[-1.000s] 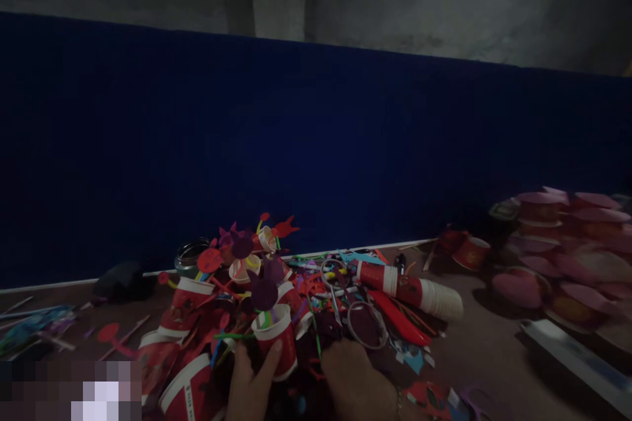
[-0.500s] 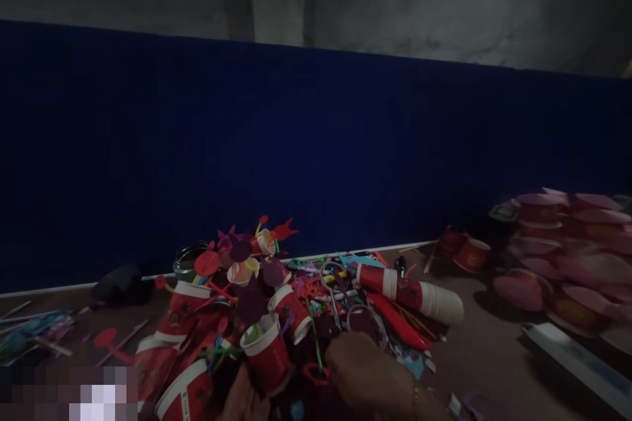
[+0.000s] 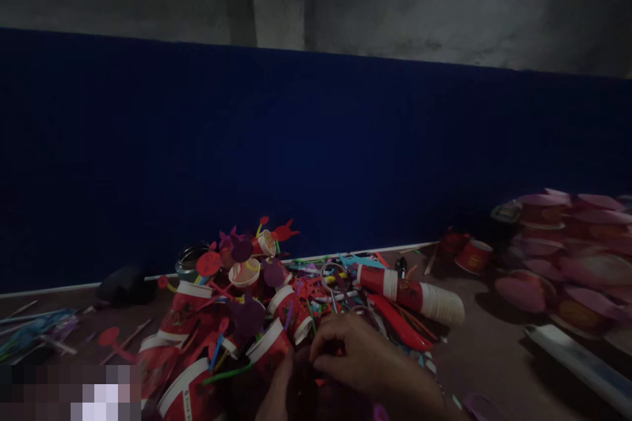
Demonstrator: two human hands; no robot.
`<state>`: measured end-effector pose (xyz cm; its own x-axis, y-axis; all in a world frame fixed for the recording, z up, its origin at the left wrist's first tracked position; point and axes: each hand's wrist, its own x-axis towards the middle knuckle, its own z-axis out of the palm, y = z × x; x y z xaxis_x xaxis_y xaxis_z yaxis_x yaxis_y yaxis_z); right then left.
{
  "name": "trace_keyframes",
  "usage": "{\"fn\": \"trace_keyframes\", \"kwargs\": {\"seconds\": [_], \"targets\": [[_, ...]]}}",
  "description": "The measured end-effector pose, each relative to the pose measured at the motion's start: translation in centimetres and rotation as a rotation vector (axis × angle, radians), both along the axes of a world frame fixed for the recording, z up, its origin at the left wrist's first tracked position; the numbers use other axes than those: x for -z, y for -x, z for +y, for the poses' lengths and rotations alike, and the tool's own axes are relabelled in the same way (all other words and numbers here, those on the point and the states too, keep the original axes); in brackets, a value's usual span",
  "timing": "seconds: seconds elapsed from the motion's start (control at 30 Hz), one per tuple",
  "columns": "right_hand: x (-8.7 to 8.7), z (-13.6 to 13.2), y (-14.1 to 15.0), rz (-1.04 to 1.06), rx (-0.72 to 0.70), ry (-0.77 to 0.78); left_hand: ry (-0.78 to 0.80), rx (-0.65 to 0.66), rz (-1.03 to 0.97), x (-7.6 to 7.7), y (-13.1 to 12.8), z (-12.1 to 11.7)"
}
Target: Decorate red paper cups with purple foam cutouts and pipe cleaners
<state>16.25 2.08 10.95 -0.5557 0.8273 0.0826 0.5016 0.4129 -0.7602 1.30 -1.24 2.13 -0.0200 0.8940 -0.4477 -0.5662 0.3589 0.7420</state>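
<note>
A red paper cup with a white rim leans tilted in the pile, a green straw beside it. Just right of that cup is my left hand, low in the view; its fingers are mostly hidden in dark shadow. My right hand is over the front of the pile with fingers and thumb curled inward. Whatever lies between them is too dark to make out. Behind my hands lies another red cup on its side, and scissors are partly covered. Dark purple paper shapes stick out of the cups.
Stacked paper cups lie right of the pile, beside a shiny red strip. Pink-topped cups are heaped at far right, near a long pale box. A blue panel stands behind. A glass jar is at its foot.
My left hand has let go of the red cup, which now leans lower in the pile, and has moved right. My right hand has lifted slightly, its fingers now curled.
</note>
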Motion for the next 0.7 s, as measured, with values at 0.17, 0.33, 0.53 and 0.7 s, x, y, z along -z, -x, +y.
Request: {"fn": "trace_keyframes", "kwargs": {"seconds": [0.17, 0.33, 0.53, 0.7], "targets": [[-0.2, 1.8, -1.2, -0.095, 0.106, -0.116, 0.054, 0.039, -0.103, -0.9, -3.1, 3.7], [0.4, 4.4, -4.3, -0.641, 0.351, -0.158, -0.046, 0.042, -0.121, -0.5, -3.9, 3.2], [2.0, 4.2, -4.9, -0.820, 0.287, -0.063, -0.372, 0.145, 0.333, 0.6, -4.0, 2.2], [2.5, 4.2, -4.2, -0.824, 0.239, -0.053, -0.433, 0.087, 0.620, 0.6, -3.6, 2.3]]}}
